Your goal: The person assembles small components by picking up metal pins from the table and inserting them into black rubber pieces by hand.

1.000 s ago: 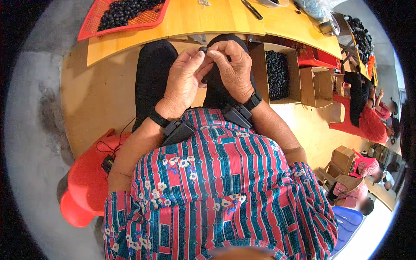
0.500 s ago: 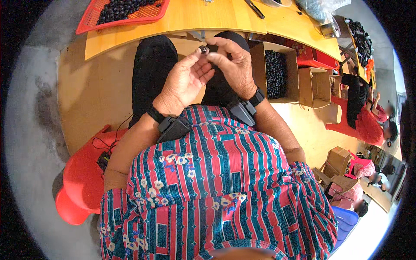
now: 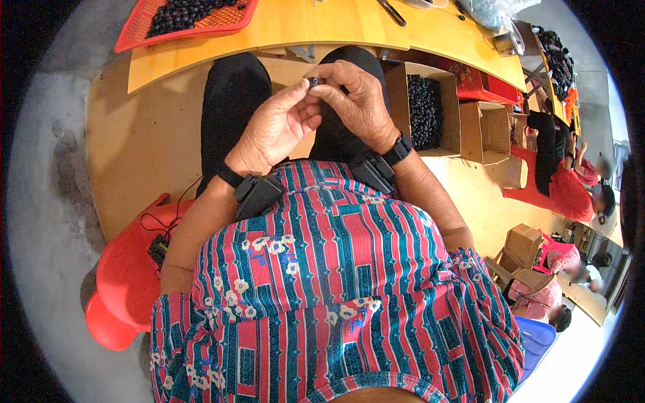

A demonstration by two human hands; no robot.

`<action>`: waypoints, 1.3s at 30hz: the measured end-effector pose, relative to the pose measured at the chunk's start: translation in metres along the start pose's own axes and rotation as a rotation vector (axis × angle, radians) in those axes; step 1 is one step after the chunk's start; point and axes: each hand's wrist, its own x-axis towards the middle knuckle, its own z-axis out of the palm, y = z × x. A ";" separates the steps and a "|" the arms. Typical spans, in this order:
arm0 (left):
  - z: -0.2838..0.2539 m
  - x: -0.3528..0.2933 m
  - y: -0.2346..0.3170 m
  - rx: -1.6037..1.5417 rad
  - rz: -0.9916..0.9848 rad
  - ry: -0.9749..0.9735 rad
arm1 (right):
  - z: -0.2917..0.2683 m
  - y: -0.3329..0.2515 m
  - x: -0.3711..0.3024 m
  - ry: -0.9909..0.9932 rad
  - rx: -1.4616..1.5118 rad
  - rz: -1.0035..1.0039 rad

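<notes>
Piece, small, round, black, pinched between fingertips of bare left hand and bare right hand; left's other fingers loosely curled; piece partly covered, details unclear; red perforated plastic basket cut off at top.

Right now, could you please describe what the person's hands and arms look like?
The left hand and right hand are bare, with no gloves. Each wrist wears a black strap carrying a dark, boxy device. The forearms are uncovered below patterned sleeves, striped in pinkish red and teal, with small white flowers.
</notes>
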 end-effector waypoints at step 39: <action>-0.021 0.007 0.010 -0.009 0.058 0.076 | 0.012 0.031 -0.007 0.034 1.127 0.563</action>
